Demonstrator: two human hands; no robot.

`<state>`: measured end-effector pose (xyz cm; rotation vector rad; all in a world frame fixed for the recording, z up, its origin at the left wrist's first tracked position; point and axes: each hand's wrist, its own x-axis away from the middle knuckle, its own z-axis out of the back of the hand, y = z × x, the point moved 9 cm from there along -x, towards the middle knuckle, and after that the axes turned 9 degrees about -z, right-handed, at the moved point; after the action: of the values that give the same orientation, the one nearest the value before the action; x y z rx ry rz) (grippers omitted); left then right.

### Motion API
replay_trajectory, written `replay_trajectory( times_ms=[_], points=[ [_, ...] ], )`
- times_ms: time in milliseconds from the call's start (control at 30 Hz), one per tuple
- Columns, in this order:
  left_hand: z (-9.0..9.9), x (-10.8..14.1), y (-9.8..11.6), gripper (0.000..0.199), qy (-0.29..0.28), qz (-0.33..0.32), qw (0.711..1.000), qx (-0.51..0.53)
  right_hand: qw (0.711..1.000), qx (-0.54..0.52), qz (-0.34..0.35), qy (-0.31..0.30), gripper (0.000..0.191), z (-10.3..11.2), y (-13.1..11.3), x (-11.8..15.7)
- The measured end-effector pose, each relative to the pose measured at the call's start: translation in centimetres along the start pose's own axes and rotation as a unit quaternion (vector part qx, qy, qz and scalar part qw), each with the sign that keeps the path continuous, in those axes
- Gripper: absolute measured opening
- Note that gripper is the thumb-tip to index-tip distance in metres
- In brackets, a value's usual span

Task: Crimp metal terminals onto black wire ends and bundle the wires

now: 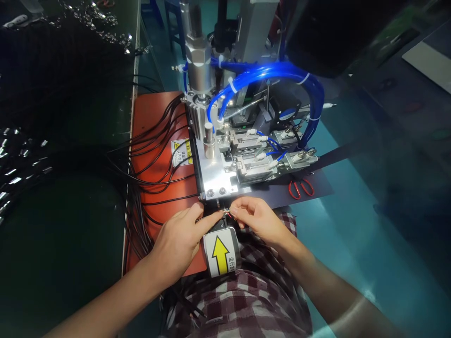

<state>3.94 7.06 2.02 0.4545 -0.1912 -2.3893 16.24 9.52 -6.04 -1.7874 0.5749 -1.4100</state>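
My right hand [252, 216] is closed in a pinch, thumb and forefinger together on thin coloured wires [228, 212], red among them. My left hand [181, 234] reaches in from the other side. Its forefinger stretches out to the same wire ends, and the thumb stands apart by the machine's edge; its other fingers are mostly hidden. Both hands work at the near edge of a metal machine [214, 176], just above a white housing with a yellow arrow [221, 253]. What lies right under the fingertips is too small to make out.
Black cables [155, 166] run from the machine's left side across an orange-red mat [148, 110]. Blue air tubes [268, 70] arch above clamps. Red-handled scissors [301, 188] lie at the right. A dark heap of cables with shiny connectors [95, 19] is at left.
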Motion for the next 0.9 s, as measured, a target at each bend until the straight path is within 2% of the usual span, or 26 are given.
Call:
replay_trajectory(
  times_ms=[167, 633, 900],
  points=[
    [-0.15, -0.02, -0.01, 0.042, -0.003, 0.0, 1.0, -0.005, 1.0, 0.001, -0.009, -0.005, 0.024, -0.08, 0.12, -0.1],
    [0.02, -0.1, 0.12, 0.041, 0.005, -0.008, 1.0, -0.008, 0.996, -0.028, -0.043, -0.074, 0.03, -0.61, 0.38, -0.2],
    [-0.28, -0.02, 0.02, 0.041, -0.009, -0.003, 1.0, -0.009, 0.998, -0.001, -0.032, -0.06, 0.025, -0.34, -0.19, 0.05]
  ],
)
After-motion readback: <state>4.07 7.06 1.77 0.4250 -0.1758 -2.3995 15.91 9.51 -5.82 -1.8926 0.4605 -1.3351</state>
